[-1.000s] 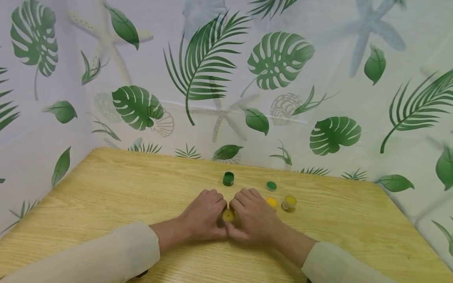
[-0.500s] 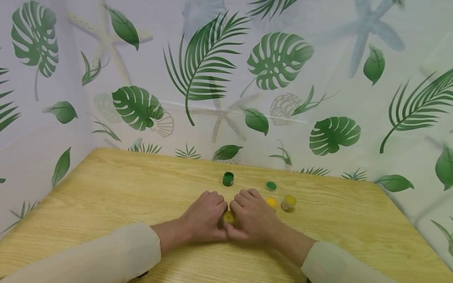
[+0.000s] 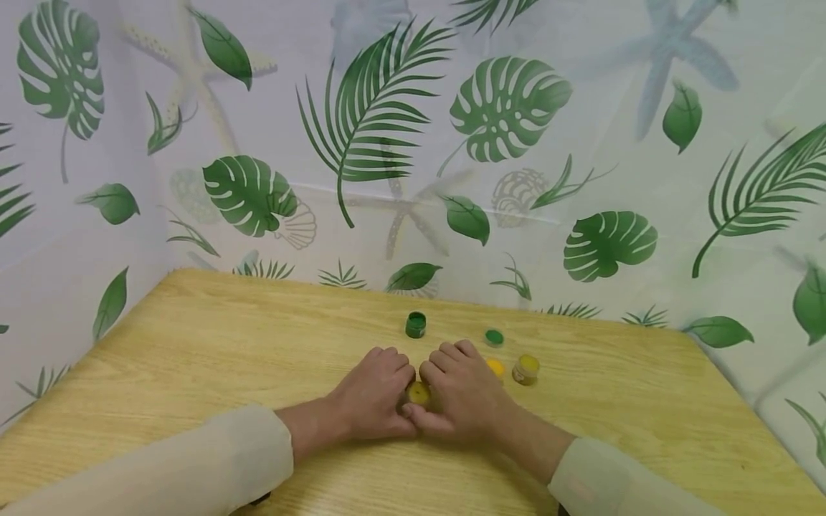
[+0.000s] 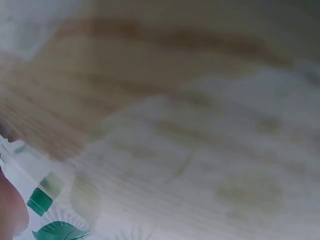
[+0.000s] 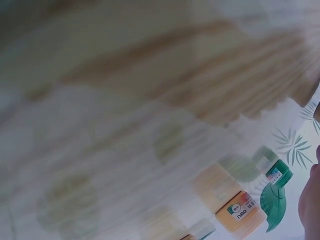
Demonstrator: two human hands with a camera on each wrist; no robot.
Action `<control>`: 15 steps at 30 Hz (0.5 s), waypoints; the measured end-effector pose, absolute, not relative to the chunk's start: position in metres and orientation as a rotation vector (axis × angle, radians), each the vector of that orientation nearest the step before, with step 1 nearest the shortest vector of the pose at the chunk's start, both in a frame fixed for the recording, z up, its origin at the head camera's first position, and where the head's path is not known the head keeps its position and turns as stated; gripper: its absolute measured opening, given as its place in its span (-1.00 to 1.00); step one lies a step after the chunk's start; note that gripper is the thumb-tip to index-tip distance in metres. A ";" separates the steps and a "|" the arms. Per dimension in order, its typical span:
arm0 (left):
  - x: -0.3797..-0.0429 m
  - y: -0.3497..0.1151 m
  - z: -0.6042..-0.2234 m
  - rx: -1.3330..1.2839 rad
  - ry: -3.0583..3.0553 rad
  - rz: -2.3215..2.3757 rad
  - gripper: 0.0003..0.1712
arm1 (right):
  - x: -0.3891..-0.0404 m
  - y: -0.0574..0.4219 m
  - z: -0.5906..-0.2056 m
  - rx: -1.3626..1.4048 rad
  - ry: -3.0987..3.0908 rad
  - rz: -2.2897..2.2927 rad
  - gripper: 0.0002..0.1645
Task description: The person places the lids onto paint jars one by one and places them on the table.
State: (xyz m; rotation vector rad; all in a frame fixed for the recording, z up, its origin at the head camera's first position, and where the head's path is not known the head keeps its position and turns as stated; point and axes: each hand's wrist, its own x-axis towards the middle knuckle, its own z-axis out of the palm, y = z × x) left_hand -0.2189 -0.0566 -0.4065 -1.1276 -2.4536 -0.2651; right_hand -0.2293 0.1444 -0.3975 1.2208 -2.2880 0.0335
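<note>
Both hands meet over the table in the head view, with a small round jar with a dull yellow top (image 3: 418,392) between them. My left hand (image 3: 369,394) curls its fingers round the jar's left side. From the right, my right hand (image 3: 466,395) grips the same jar, its thumb lying along the near side by the left thumb. The backs of the hands hide most of the jar. Only the edge of the left hand (image 4: 11,210) shows in the left wrist view, and a sliver of the right hand (image 5: 309,202) in the right wrist view.
Beyond the hands stands an open green paint jar (image 3: 416,326). A green lid (image 3: 494,337) lies to its right. Close to the right hand are a bright yellow round piece (image 3: 495,368) and a labelled jar with a yellow top (image 3: 526,370). A leaf-patterned sheet (image 3: 400,143) hangs behind the table (image 3: 258,337).
The right thumb has shifted slightly up the near side of the jar. Both hands keep their place around it, and the other jars and lid stay where they were.
</note>
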 end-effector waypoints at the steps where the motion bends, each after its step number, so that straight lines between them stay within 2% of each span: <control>1: -0.219 -0.057 -0.406 -1.120 -2.454 -0.263 -0.56 | -0.230 0.144 -0.397 1.225 -2.284 0.039 -0.50; 5: -0.220 -0.057 -0.405 -1.107 -2.464 -0.294 -0.56 | -0.230 0.144 -0.396 1.243 -2.277 0.033 -0.60; 15: -0.220 -0.057 -0.404 -1.121 -2.463 -0.287 -0.60 | -0.230 0.144 -0.395 1.249 -2.301 -0.005 -0.64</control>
